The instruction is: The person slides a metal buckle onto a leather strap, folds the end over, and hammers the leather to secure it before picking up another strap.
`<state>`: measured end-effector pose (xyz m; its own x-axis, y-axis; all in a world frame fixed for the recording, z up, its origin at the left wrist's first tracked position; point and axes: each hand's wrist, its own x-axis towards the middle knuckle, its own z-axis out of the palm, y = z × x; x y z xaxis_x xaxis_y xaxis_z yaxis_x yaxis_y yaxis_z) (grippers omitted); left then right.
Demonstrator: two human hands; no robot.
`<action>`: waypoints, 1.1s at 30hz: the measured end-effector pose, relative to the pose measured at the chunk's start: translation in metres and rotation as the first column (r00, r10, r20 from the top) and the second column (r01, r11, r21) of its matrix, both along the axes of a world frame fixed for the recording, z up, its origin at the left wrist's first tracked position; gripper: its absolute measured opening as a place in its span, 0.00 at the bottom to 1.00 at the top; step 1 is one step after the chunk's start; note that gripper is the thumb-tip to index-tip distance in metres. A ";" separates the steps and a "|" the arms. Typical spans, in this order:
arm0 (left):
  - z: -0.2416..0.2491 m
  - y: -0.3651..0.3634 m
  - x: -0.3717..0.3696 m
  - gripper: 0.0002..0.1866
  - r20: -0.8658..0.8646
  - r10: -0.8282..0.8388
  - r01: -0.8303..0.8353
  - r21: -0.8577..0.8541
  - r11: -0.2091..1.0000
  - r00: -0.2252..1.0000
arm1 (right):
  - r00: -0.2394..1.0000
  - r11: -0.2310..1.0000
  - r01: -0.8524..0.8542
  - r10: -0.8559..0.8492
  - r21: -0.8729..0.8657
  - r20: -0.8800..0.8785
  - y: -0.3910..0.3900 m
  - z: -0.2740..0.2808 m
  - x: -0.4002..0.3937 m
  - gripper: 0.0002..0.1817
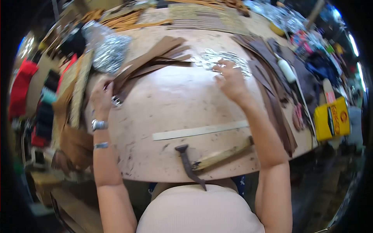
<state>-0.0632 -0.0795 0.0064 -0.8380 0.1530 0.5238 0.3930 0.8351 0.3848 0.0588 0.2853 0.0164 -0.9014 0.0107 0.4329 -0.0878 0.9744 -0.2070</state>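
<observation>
Brown leather strips [155,58] are lying fanned across the far left of the pale wooden worktop [175,105], their near ends gathered toward the left hand [102,97], which is closing its grip on those ends beside a small metal piece [116,101], probably so the strips are staying bundled and within reach. The right hand [232,79] is resting with fingers spread and released on a patch of shiny silver pieces [221,60], touching them without clenching anything, as though it is pressing or sorting them flat. A second fan of darker strips [272,89] is running down the right side toward the worktop's edge, leaving the middle of the board bare between the two fans, which is giving both hands room for moving. Nearer the body, a long pale ruler-like strip [200,130] is lying crosswise, and just beyond the near edge a hammer [211,158] is sitting with its dark head hanging over the rim, handy but close to slipping off. A white bottle [286,70] is lying among the right-hand strips, and a yellow tin [331,119] is standing past the right edge. A silvery bundle [110,48] is crowding the far left corner.
</observation>
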 end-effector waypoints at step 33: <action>0.028 0.182 0.067 0.13 -0.098 -0.724 0.705 -0.171 0.688 0.683 | 0.919 0.918 0.392 -0.394 -0.059 -0.012 0.107 -0.024 0.055 0.04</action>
